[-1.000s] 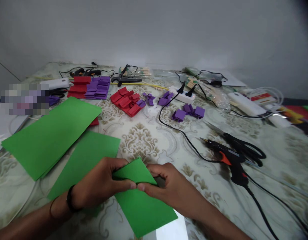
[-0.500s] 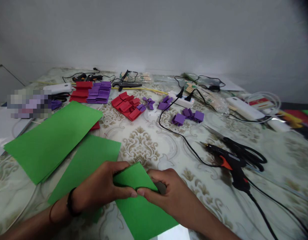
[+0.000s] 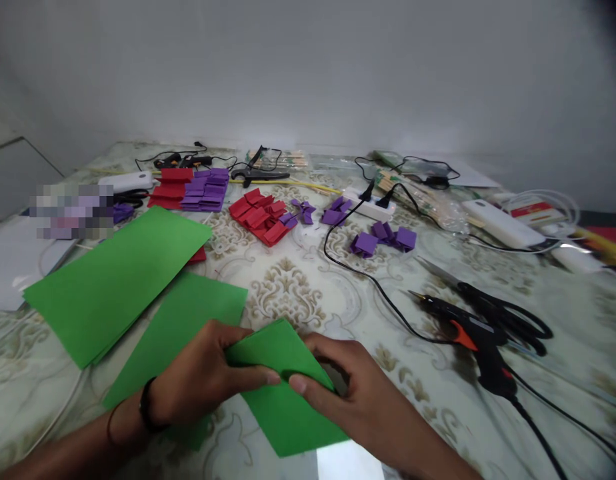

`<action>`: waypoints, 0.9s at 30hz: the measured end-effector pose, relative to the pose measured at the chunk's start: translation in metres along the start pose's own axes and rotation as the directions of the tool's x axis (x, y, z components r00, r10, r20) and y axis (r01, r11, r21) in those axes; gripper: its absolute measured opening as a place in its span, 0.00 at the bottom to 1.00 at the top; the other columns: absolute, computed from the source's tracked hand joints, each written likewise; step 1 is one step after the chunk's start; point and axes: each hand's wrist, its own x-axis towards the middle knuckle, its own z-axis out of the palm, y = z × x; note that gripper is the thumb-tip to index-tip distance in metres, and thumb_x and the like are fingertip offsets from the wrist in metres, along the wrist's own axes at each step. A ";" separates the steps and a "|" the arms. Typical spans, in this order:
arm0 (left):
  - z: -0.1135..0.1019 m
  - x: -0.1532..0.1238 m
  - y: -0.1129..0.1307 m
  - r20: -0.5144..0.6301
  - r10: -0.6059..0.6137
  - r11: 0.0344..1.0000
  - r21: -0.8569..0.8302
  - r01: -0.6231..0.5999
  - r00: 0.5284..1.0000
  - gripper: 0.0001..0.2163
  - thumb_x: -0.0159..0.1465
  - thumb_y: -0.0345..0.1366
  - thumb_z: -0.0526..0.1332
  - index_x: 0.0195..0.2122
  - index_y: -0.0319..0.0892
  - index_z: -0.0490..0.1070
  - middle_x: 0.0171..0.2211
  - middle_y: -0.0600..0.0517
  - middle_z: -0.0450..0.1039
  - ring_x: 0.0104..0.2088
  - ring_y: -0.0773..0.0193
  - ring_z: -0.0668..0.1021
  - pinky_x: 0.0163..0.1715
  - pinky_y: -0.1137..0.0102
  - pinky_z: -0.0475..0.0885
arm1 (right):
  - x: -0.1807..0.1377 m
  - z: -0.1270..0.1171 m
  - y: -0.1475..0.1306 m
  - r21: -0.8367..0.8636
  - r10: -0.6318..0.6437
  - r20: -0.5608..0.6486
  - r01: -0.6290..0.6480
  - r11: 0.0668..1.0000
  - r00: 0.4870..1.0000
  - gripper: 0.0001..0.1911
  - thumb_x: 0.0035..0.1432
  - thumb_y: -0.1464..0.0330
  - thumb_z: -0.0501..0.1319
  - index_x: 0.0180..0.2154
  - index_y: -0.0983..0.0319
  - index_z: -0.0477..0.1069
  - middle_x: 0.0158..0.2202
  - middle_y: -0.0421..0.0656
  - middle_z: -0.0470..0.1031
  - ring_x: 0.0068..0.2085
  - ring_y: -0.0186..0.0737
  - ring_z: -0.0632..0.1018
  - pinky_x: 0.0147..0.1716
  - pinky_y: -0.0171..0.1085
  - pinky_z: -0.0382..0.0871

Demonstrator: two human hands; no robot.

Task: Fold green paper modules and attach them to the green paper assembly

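Observation:
A sheet of green paper (image 3: 293,423), folded over at its far end, is held between my two hands just above the table. My left hand (image 3: 213,373) pinches its left edge, thumb on top and fingers underneath. On the other side, my right hand (image 3: 338,383) grips the right edge, its thumb lying on the paper close to the left thumb. The fingers beneath the paper are mostly hidden. Left of my hands lie a single green sheet (image 3: 188,320), partly under my left forearm, and a stack of green sheets (image 3: 123,280).
A black glue gun (image 3: 473,337) and scissors (image 3: 503,310) lie at right, with a cord running to a white power strip (image 3: 371,205). Folded red pieces (image 3: 258,215) and purple pieces (image 3: 363,244) sit farther back. A white rectangle (image 3: 348,460) shows at the front edge.
My right thumb has slid right, away from the left thumb. The folded part of the green paper reaches farther and its near edge has risen. The whole view has shifted slightly.

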 end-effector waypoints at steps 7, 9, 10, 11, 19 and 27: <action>-0.002 0.001 -0.002 -0.236 0.235 0.971 0.098 -0.217 0.943 0.21 0.64 0.46 0.74 0.20 0.40 0.72 0.18 0.60 0.57 0.21 0.71 0.57 0.22 0.74 0.57 | 0.001 -0.004 0.009 -0.174 -0.036 -0.092 0.019 0.985 0.995 0.18 0.66 0.60 0.65 0.26 0.60 0.72 0.21 0.34 0.62 0.23 0.34 0.64 0.22 0.34 0.57; -0.002 0.001 -0.005 -0.274 0.369 0.923 0.217 -0.317 0.888 0.21 0.65 0.45 0.74 0.20 0.40 0.73 0.17 0.60 0.60 0.20 0.71 0.61 0.21 0.75 0.60 | -0.001 -0.005 0.012 -0.269 -0.166 -0.146 0.122 0.955 0.975 0.19 0.68 0.63 0.65 0.24 0.60 0.71 0.20 0.35 0.65 0.22 0.34 0.67 0.21 0.34 0.60; -0.001 0.001 -0.006 -0.275 0.436 0.891 0.263 -0.369 0.857 0.19 0.66 0.44 0.74 0.22 0.40 0.76 0.17 0.60 0.65 0.19 0.71 0.66 0.21 0.75 0.63 | -0.001 -0.006 0.012 -0.312 -0.261 -0.173 0.198 0.929 0.950 0.17 0.69 0.65 0.66 0.26 0.60 0.73 0.21 0.36 0.69 0.23 0.34 0.71 0.22 0.33 0.63; -0.001 0.001 -0.007 -0.261 0.496 0.859 0.291 -0.422 0.828 0.15 0.67 0.43 0.73 0.26 0.41 0.80 0.19 0.59 0.72 0.20 0.69 0.71 0.23 0.75 0.68 | -0.002 -0.006 0.013 -0.351 -0.366 -0.187 0.286 0.892 0.912 0.14 0.70 0.67 0.65 0.28 0.60 0.75 0.24 0.37 0.74 0.25 0.35 0.75 0.25 0.33 0.68; 0.000 -0.003 -0.012 -0.089 0.832 0.524 0.450 -0.724 0.547 0.09 0.72 0.28 0.66 0.52 0.42 0.81 0.46 0.45 0.90 0.48 0.60 0.90 0.53 0.69 0.84 | 0.000 -0.013 0.014 -0.468 -0.722 -0.083 0.612 0.637 0.687 0.18 0.67 0.81 0.63 0.51 0.56 0.79 0.44 0.43 0.87 0.47 0.43 0.87 0.53 0.39 0.82; -0.008 -0.006 -0.008 0.040 0.914 0.274 0.673 -0.687 0.403 0.12 0.81 0.33 0.55 0.53 0.37 0.78 0.48 0.43 0.89 0.54 0.59 0.88 0.62 0.61 0.82 | 0.006 -0.017 0.028 0.032 -0.116 -0.414 0.142 0.989 0.903 0.13 0.71 0.60 0.63 0.52 0.52 0.83 0.57 0.46 0.84 0.58 0.52 0.83 0.55 0.48 0.80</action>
